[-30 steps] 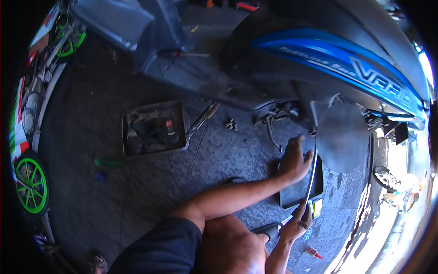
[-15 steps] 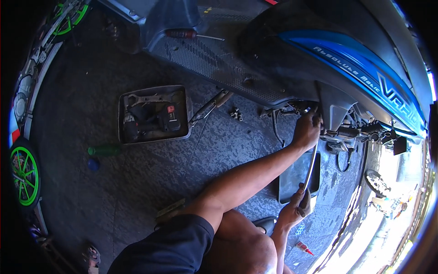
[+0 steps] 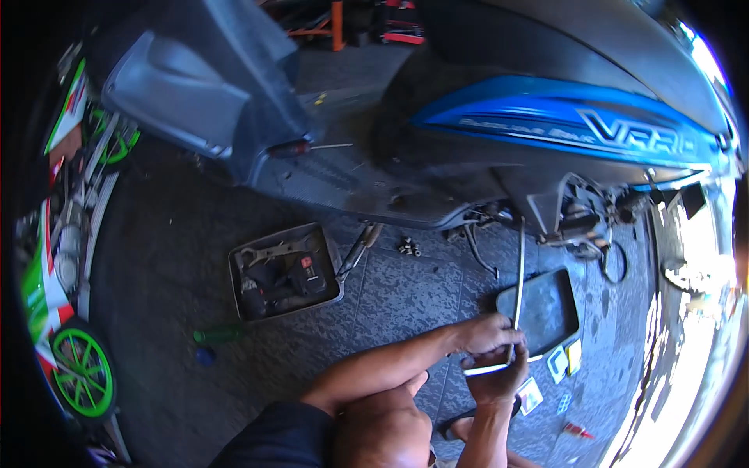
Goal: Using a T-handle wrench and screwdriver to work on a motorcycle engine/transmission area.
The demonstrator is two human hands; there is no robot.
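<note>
A long, thin, pale strip (image 3: 520,269), perhaps a tube or rod, runs from the scooter's underside down to my hands. My left hand (image 3: 485,335) is closed around its lower part, fingertips at the strip. Just below, my right hand (image 3: 501,382) also grips it, and a short bright length (image 3: 482,370) shows across the palm. Whether that is the same strip bent over, I cannot tell. The strip's upper end disappears behind the lower body of the blue and black scooter (image 3: 538,117).
A black tray of tools (image 3: 340,288) lies left of the scooter's stand. Under the strip is a dark tray (image 3: 573,331). A screwdriver (image 3: 292,148) rests on the footboard. On the floor lie a green bottle (image 3: 218,334), small metal parts (image 3: 409,246) and a red-tipped tube (image 3: 577,430).
My left hand has come down from the scooter's underside to beside my right hand, onto the strip's lower part. The view has shifted, showing more of the scooter.
</note>
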